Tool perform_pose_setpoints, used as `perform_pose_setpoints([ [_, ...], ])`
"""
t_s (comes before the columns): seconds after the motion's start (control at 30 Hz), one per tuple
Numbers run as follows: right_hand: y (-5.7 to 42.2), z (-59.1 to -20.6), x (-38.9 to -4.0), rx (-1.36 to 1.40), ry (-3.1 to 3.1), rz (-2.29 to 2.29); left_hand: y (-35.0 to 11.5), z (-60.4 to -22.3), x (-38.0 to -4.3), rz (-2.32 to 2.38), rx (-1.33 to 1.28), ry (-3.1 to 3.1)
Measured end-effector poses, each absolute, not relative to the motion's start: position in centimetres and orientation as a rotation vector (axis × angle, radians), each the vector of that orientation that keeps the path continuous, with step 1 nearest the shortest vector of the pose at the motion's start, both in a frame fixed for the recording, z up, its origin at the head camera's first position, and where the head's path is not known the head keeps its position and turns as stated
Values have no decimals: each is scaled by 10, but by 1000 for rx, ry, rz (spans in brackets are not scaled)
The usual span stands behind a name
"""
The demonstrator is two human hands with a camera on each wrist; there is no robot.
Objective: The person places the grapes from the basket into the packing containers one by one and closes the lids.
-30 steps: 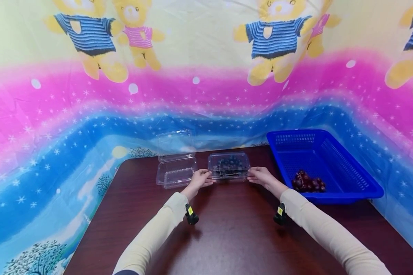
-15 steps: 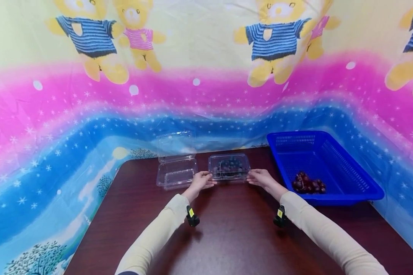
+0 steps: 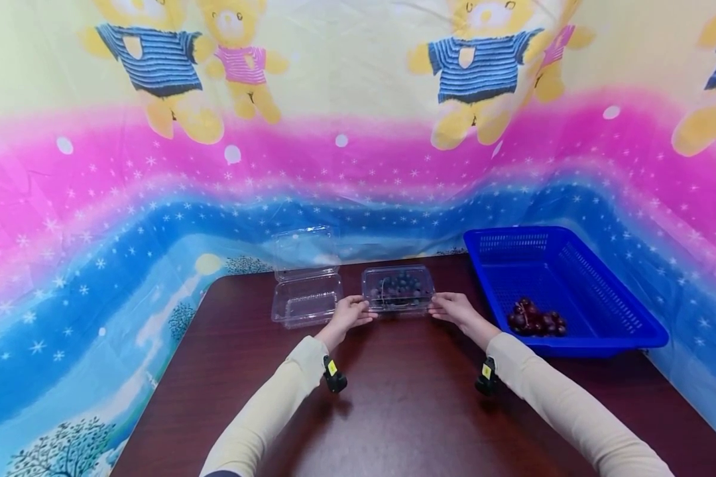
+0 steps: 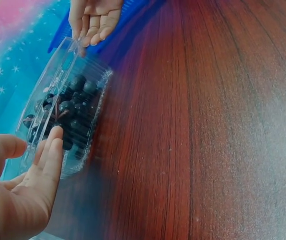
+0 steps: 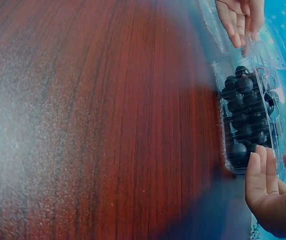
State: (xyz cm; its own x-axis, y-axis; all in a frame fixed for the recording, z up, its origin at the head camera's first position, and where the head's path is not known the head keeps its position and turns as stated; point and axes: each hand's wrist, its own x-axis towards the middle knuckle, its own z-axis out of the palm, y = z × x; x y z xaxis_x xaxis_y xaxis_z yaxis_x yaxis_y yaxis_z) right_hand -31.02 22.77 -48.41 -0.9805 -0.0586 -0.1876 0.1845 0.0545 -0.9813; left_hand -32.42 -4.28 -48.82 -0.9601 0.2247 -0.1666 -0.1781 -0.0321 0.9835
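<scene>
A clear plastic clamshell box (image 3: 398, 289) with its lid down stands near the back of the table. Dark grapes (image 4: 73, 112) on a stem show through its wall. At its left front corner my left hand (image 3: 349, 313) pinches the rim, thumb above and fingers below. My right hand (image 3: 455, 309) grips the right front corner the same way. In the right wrist view the fingertips (image 5: 255, 162) of the right hand lie against the box's side. Both wrist views show the two hands at opposite ends of the box.
Left of the hands stands a second clear clamshell box (image 3: 307, 301), its lid raised. A blue plastic basket (image 3: 591, 341) at the right holds a bunch of red grapes (image 3: 536, 319). A patterned cloth (image 3: 370, 225) hangs behind the brown table (image 3: 412, 404).
Almost nothing differs. Both hands keep their hold on the box's corners, and the box stays in place; the head view shifts slightly.
</scene>
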Motion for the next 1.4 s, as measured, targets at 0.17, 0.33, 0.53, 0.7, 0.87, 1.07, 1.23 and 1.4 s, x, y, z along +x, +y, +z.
perform_pose_setpoints([
  [0.17, 229, -485, -310, 130, 2155, -2034, -44, -486, -323, 2073, 65, 1944],
  [0.33, 229, -487, -310, 131, 2142, -2048, -44, -484, -321, 2071, 79, 1941],
  [0.53, 229, -485, -309, 119, 2101, -2074, -43, -486, -321, 2067, 46, 1964],
  [0.7, 229, -484, -308, 119, 2075, -2087, -43, -486, -321, 2062, 50, 1954],
  [0.87, 228, -486, -310, 102, 2112, -2061, -43, -485, -322, 2070, 45, 1948],
  [1.07, 227, -485, -309, 132, 2147, -2047, -43, -485, -324, 2079, 44, 1935],
  [1.23, 226, -484, -309, 145, 2141, -2047, -44, -486, -324, 2066, 38, 1930],
  [1.4, 226, -485, -310, 137, 2150, -2035, -44, -485, -327, 2068, 28, 1920],
])
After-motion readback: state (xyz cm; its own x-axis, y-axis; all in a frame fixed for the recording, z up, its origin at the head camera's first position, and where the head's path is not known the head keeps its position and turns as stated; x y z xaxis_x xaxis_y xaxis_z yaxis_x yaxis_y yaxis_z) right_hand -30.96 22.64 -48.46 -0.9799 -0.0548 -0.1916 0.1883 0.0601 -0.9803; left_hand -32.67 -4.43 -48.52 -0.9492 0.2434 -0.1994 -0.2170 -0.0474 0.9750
